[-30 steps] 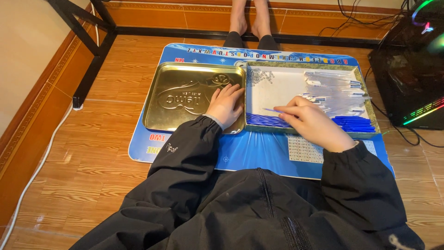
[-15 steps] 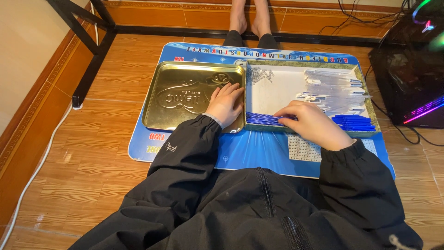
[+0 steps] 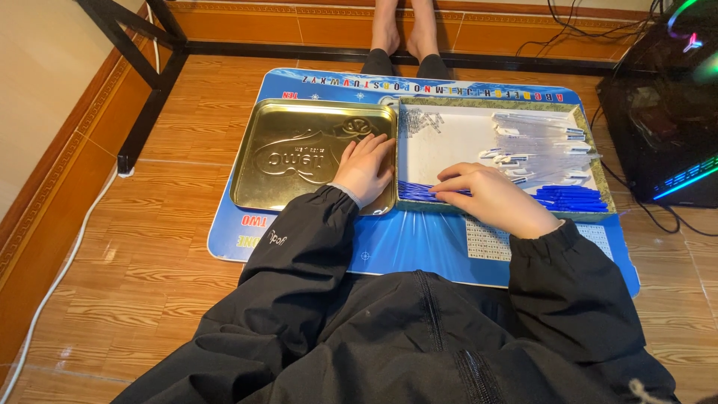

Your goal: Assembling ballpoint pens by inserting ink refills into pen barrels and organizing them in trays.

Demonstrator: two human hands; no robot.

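Head view: left hand [image 3: 366, 166] rests flat, fingers spread, on the gold tin tray's [image 3: 299, 153] right edge; right hand [image 3: 490, 196] pinches blue pen refills [image 3: 419, 191] along the white tray's [image 3: 456, 138] near edge.

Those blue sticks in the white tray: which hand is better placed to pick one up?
The right hand, probably: its fingertips already rest on the blue sticks inside the white tray, while the left hand lies flat on the gold tin.
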